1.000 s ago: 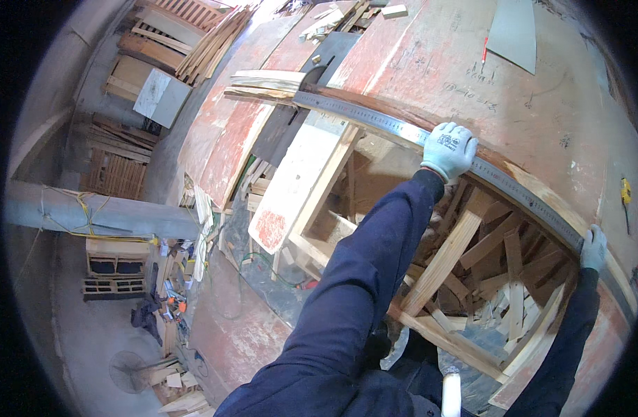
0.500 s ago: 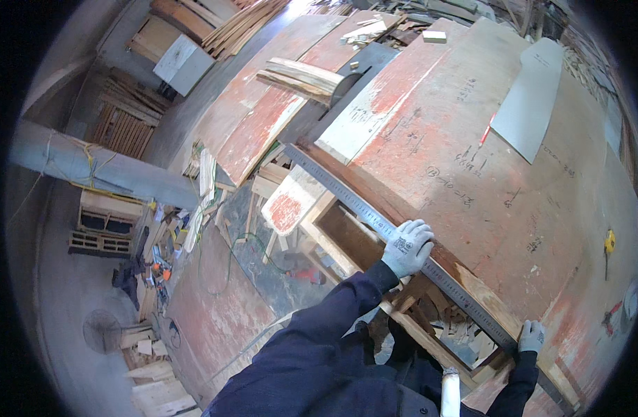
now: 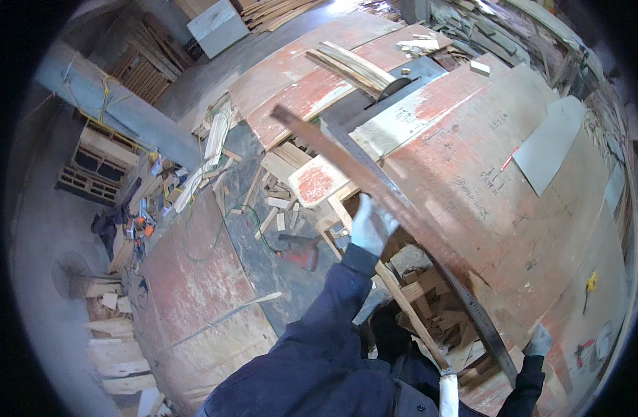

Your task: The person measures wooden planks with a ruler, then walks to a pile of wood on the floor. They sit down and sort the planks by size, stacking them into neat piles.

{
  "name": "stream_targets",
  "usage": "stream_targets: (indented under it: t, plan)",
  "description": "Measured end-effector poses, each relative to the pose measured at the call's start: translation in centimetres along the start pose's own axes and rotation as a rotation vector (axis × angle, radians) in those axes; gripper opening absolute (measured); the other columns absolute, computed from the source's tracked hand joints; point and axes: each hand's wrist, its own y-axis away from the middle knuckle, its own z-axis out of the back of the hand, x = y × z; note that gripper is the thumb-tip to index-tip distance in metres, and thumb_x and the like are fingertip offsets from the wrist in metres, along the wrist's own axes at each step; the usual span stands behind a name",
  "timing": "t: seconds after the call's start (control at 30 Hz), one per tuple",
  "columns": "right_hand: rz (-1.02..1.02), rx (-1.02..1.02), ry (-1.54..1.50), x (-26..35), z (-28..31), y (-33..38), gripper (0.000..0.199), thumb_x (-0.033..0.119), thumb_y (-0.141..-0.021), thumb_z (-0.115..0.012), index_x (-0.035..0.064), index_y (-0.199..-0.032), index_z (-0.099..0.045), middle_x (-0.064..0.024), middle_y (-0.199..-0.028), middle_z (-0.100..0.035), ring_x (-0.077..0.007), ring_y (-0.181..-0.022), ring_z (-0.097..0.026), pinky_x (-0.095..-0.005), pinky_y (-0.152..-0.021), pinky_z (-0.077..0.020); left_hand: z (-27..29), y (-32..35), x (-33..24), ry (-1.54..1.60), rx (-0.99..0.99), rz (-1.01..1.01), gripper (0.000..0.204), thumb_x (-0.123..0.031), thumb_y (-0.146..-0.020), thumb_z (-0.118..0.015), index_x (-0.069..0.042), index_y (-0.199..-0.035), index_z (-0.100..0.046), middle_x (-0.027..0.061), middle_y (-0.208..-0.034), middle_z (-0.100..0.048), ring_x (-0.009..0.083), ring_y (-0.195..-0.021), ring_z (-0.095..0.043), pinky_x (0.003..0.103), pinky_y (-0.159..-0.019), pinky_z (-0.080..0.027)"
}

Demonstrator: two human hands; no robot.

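My left hand [image 3: 372, 224], in a pale work glove, grips the near edge of a long brown wooden board [image 3: 395, 201]. The board is tilted up off the bench and blurred by motion. A long steel ruler [image 3: 472, 309] runs along it, partly hidden by the board, and bows toward its near end. My right hand [image 3: 539, 342], also gloved, is low at the right beside the ruler's near end. Its fingers look closed, with a thin light tip above them that I cannot identify. Beneath lies an open wooden frame [image 3: 413, 309].
A worn red-brown bench top [image 3: 458, 187] carries a grey curved panel [image 3: 552, 142], a red pencil [image 3: 510, 158] and a yellow tape measure [image 3: 591, 281]. A saw blade [image 3: 394, 89] stands farther back. Wood offcuts and a red power tool [image 3: 301, 256] lie on the floor.
The board's far part has risen off the bench and tilted. My left hand has moved from on top of the ruler to the board's near edge. The ruler now bows, and the view has shifted.
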Motion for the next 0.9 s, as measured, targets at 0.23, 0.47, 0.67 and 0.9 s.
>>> stream_targets:
  t: [0.23, 0.47, 0.67, 0.9]
  plan:
    - [0.239, 0.118, 0.492, -2.3, 3.2, -8.7, 0.029, 0.033, -0.100, -0.054, 0.0075, -0.096, -0.068, -0.0189, -0.093, -0.069, -0.0391, -0.077, -0.066, -0.0464, -0.069, -0.0529, 3.5, 8.4, -13.3, 0.444, 0.002, -0.241, 0.054, -0.047, -0.106, -0.052, -0.004, -0.139, -0.051, 0.0217, -0.138, -0.058, 0.0405, -0.130, -0.056, 0.057, -0.111, -0.046]
    - [0.070, 0.027, 0.639, 3.9, 3.2, -11.6, 0.058, 0.053, -0.105, -0.038, 0.0083, -0.102, -0.075, -0.0195, -0.100, -0.074, -0.0400, -0.091, -0.069, -0.0502, -0.081, -0.0531, 0.4, 25.9, -10.4, 0.032, -0.009, -0.134, 0.060, -0.020, -0.099, -0.068, 0.004, -0.149, -0.044, 0.0198, -0.138, -0.062, 0.0291, -0.133, -0.057, 0.041, -0.115, -0.044]
    - [-0.109, 0.006, 0.510, 9.0, 7.7, -4.5, 0.062, 0.056, -0.101, -0.045, 0.0030, -0.098, -0.077, -0.0171, -0.098, -0.077, -0.0388, -0.091, -0.071, -0.0507, -0.086, -0.0527, -1.2, 34.7, -9.4, 0.001, 0.044, -0.074, 0.040, -0.010, -0.101, -0.066, 0.002, -0.138, -0.057, 0.0109, -0.138, -0.064, 0.0231, -0.130, -0.058, 0.037, -0.112, -0.046]
    - [-0.134, -0.180, 0.525, 8.0, 12.9, 0.3, 0.063, 0.057, -0.097, -0.049, 0.0016, -0.104, -0.078, -0.0201, -0.101, -0.077, -0.0404, -0.097, -0.071, -0.0510, -0.091, -0.0525, -0.1, 39.9, -10.1, -0.255, 0.334, -0.159, 0.040, -0.025, -0.101, -0.067, 0.001, -0.132, -0.062, 0.0162, -0.121, -0.072, 0.0222, -0.117, -0.065, 0.039, -0.103, -0.049]
